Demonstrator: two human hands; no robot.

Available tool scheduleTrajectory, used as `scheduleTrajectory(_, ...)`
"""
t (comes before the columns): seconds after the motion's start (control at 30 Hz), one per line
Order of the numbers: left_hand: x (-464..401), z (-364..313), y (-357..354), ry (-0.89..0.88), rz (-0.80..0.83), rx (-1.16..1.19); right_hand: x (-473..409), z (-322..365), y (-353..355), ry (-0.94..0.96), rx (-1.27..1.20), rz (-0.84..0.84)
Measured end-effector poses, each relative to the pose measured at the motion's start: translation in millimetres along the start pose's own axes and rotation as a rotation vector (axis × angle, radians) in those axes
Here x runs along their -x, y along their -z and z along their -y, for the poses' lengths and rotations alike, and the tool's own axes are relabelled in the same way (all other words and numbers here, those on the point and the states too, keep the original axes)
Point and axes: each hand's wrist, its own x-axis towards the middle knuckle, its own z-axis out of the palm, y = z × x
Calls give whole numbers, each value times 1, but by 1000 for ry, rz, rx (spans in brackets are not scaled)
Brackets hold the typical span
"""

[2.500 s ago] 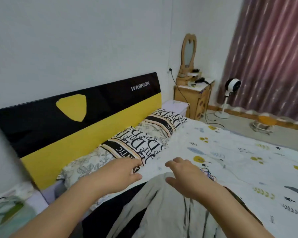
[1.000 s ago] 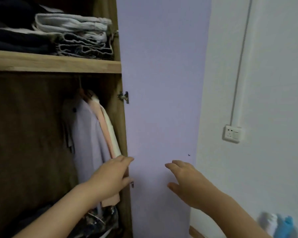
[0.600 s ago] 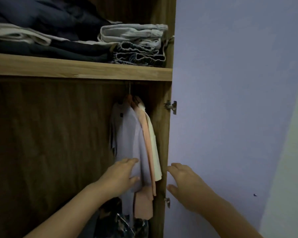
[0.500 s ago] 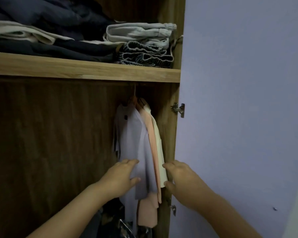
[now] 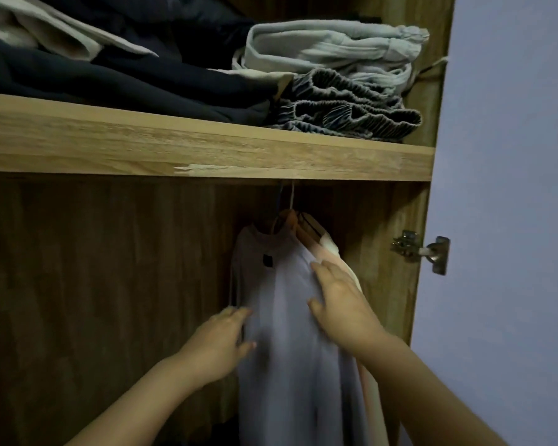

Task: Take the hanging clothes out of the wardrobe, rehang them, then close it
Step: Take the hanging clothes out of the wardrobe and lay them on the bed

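Pale lilac hanging shirt (image 5: pixel 290 317), on its hanger at the right end of the open wooden wardrobe (image 5: pixel 207 149).

The right hand (image 5: pixel 339 304) lies flat and relaxed on its front, the left hand (image 5: pixel 219 342) spread loose at its edge, gripping nothing, seemingly parting it from the peach garment (image 5: pixel 342 265) behind.

A wooden shelf (image 5: pixel 207 149) is running across the upper half of the view, its front edge chipped pale near the middle. Folded clothes are lying on it: a dark pile (image 5: pixel 116 78) at ten o'clock, with a light cloth (image 5: pixel 45 30) draped over its top at eleven. At one o'clock a pale grey bundle (image 5: pixel 332 46) is sitting on top of a darker grey garment with a gathered waistband (image 5: pixel 345 114), both just beside the dark pile. A metal hinge (image 5: pixel 422 249) is showing at three o'clock.
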Motion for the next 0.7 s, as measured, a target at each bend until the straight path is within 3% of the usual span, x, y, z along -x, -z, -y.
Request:
scheduleTrajectory(0.23, -44, 34, 22, -15, -61, -22, -65, -2, -22, 2, -26, -164)
scheduleTrajectory(0.4, -57, 46, 25, -27, -66, 9, -88, 3, -39, -148, -626, 84)
scheduleTrajectory(0.57, -64, 60, 30, -19, -69, 53, -83, 6, -45, -272, -946, -29)
scheduleTrajectory(0.7, -68, 68, 35, -13, -79, 71, -78, 7, -37, -237, -1105, -44)
